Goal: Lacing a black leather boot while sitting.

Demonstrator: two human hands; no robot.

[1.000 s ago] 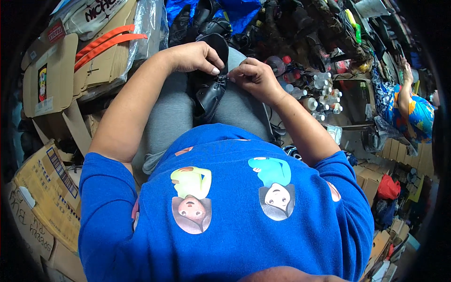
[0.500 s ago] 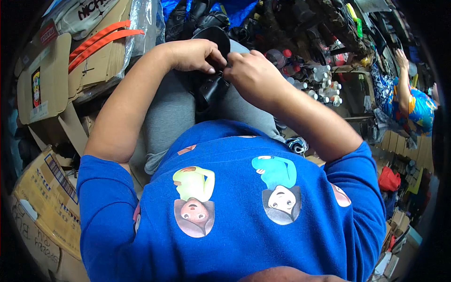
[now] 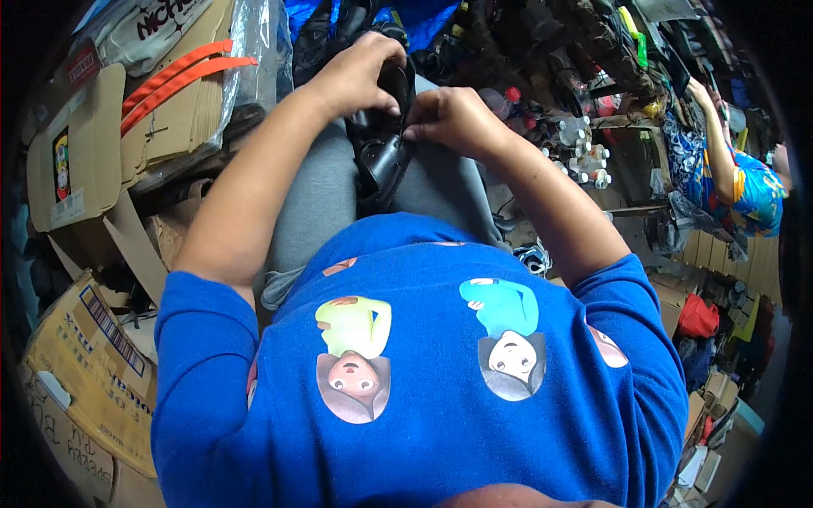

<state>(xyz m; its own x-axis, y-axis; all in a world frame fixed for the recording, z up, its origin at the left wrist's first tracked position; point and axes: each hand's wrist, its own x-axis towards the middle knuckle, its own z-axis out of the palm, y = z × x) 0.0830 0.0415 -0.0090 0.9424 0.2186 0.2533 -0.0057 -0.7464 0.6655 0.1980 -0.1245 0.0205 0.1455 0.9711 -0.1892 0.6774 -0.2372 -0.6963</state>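
A black leather shoe [image 3: 383,168] lies lengthwise between my thighs, on the grey trousers [image 3: 318,182]. My left hand [image 3: 362,78] is curved over the far part of it, thumb toward the middle and fingers wrapped over the upper edge. From the other side my right hand [image 3: 457,120] pinches the shoe's edge, thumb and fingertips close together near its middle. The shoe's far end is partly hidden behind my left hand. Whether laces or a strap run between my fingers is too small to make out.
Flattened cardboard [image 3: 190,110] with orange straps [image 3: 182,72] is stacked at the left. More black shoes [image 3: 326,34] lie beyond my knees by a blue sheet. Plastic bottles [image 3: 584,152] stand to the right. Farther right, another person [image 3: 745,186] in a patterned shirt is at work.
My left hand has moved farther away along the shoe and now wraps its far part. My right hand has shifted slightly right and now holds the shoe's edge. The hands are farther apart.
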